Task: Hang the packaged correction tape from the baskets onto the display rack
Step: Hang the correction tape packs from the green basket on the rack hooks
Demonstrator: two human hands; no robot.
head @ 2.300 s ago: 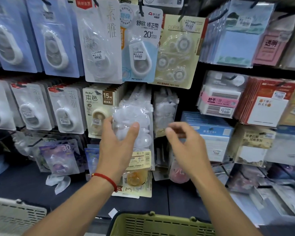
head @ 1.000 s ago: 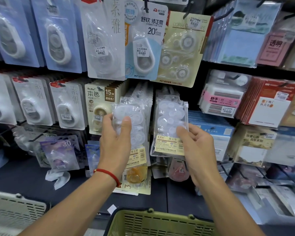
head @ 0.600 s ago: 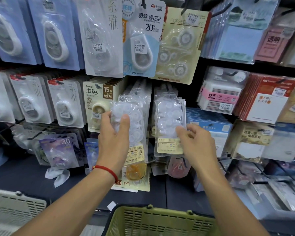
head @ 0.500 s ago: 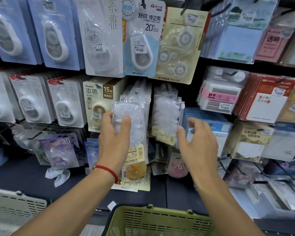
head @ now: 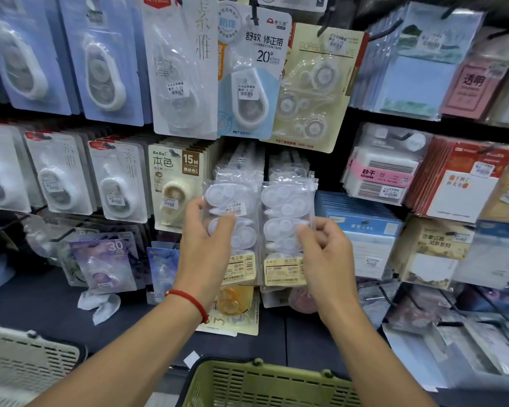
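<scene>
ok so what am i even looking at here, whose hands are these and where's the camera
The camera sits on a person's head, looking forward and down, so you see their own two bare arms; there is no robot. They face a shop display rack hung with packaged stationery. The left hand, with a red string at the wrist, holds a clear pack of correction tape. The right hand pinches a second clear pack beside it. At the bottom is the rim of a green basket; a pale basket sits at the lower left.
</scene>
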